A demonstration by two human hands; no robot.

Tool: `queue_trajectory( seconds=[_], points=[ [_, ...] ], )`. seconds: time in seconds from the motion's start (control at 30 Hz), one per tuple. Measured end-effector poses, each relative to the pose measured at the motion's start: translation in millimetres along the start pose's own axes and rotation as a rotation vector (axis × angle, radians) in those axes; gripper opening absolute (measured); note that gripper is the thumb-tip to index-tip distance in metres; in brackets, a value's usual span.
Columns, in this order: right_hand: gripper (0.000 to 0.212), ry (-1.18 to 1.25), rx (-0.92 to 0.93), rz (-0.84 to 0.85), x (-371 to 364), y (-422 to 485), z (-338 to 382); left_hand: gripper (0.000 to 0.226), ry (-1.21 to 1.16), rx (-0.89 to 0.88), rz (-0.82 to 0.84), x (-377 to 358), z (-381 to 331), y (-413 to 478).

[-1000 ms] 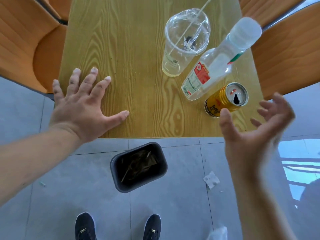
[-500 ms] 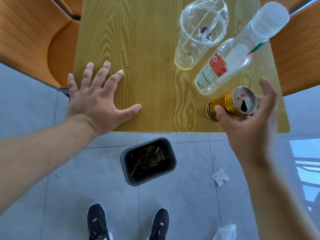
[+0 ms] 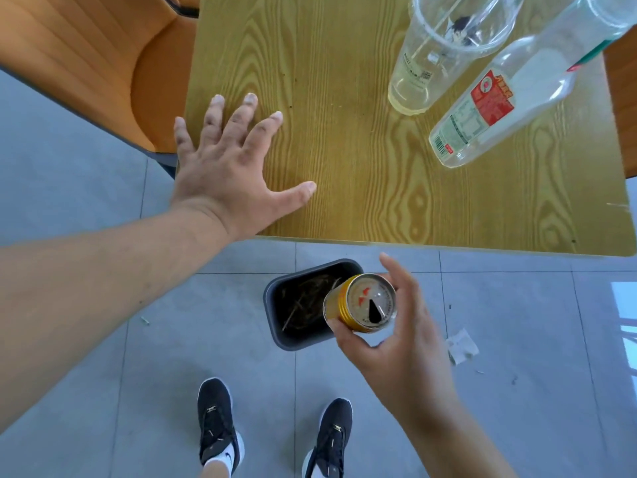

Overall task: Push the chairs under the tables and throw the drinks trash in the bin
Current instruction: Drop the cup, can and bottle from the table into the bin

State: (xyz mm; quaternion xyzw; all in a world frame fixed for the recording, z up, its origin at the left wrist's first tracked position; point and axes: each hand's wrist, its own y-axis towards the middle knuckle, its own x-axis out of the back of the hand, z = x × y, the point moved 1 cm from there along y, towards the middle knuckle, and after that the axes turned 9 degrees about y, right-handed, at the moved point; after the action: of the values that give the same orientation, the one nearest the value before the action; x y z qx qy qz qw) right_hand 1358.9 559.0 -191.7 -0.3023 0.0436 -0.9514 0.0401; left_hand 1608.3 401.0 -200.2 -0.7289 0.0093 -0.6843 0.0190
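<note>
Head view: the right hand (image 3: 396, 343) grips an opened gold aluminium drink can (image 3: 360, 303) by its sides, above the dark plastic bin (image 3: 275, 298); probably light, thin-walled, dentable. The left hand (image 3: 227, 174) lies spread flat on the wood-grain table (image 3: 344, 167)

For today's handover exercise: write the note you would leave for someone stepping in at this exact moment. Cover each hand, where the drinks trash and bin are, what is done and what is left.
Left hand: open, flat on the table near its front edge.
Right hand: shut on the gold can, held over the bin on the floor.
On the table: plastic cup with straw, and clear bottle.
Done: can lifted off the table.
Left: drop the can, bin the cup and bottle. Orange chair sits beside the table; check that chairs are pushed in.
</note>
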Motion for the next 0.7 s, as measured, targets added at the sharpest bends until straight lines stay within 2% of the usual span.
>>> queue_trajectory(
  seconds=[0.2, 0.33, 0.43, 0.53, 0.63, 0.7],
  points=[
    [0.094, -0.067, -0.030, 0.092, -16.8, 4.6, -27.6, 0.105, 0.000, -0.001, -0.001, -0.4, -0.4, 0.6],
    [0.080, -0.069, -0.003, 0.080, -9.0, 4.4, -20.9, 0.106, 0.004, -0.008, -0.005, -1.0, -0.5, 0.4],
    [0.059, -0.046, 0.103, -0.090, 13.1, 10.9, -2.9, 0.106, 0.000, -0.005, -0.007, -0.9, -0.2, -0.1],
    [0.055, 0.022, 0.247, -0.330, 52.3, 36.4, 13.1, 0.105, 0.002, -0.009, -0.020, -1.7, 0.1, -0.6],
    [0.074, 0.084, 0.251, -0.515, 92.8, 79.0, 21.0, 0.104, 0.001, -0.013, -0.033, -2.6, 0.6, -0.4],
    [0.093, 0.106, 0.150, -0.523, 110.5, 110.7, 26.1, 0.104, 0.000, -0.014, -0.036, -3.1, 0.8, -0.3]
  ],
)
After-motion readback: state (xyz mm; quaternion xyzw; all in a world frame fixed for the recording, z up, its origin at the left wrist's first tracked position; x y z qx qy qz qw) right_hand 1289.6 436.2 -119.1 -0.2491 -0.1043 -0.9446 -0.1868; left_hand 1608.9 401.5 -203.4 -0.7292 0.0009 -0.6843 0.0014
